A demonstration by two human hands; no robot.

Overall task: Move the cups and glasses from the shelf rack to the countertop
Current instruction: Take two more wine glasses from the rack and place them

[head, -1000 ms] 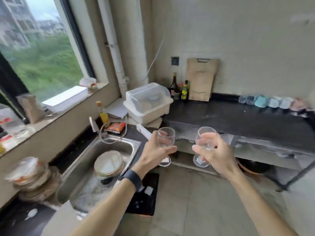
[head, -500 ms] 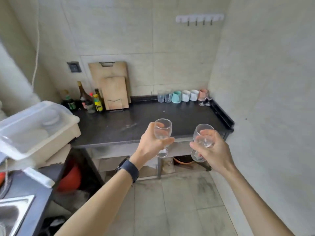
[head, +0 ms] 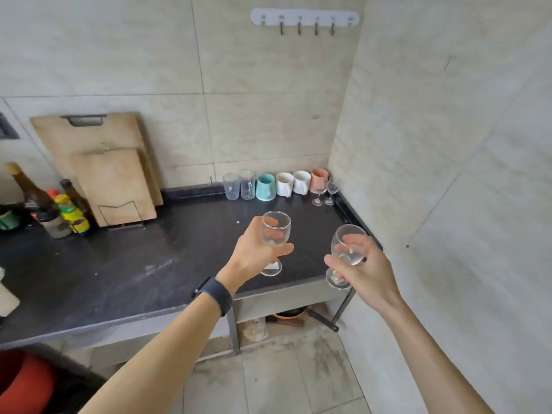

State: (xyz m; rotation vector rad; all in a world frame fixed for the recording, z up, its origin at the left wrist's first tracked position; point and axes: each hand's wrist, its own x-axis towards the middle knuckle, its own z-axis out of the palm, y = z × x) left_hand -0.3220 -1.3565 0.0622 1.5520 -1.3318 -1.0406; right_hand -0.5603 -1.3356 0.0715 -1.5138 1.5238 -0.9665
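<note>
My left hand [head: 254,255] grips a clear stemmed wine glass [head: 276,225] upright over the right part of the black countertop [head: 119,270]. My right hand [head: 363,268] grips a second stemmed glass [head: 348,236], tilted slightly, above the counter's front right corner. Against the back wall stands a row: two clear tumblers [head: 239,185], a teal mug [head: 265,187], two white mugs [head: 292,183], a pink cup [head: 319,177] and two small stemmed glasses [head: 325,194]. The shelf rack is out of view.
Two wooden cutting boards [head: 110,174] lean on the wall at the back left, beside several bottles [head: 59,210]. A hook rail [head: 304,19] hangs high on the wall. A tiled wall closes the right side. A pan [head: 289,313] lies under the counter; a red tub [head: 24,380] sits low left.
The view has swung right from the sink and window to the black countertop and come closer. Both hands, each still holding its glass, are now over the counter's right part.
</note>
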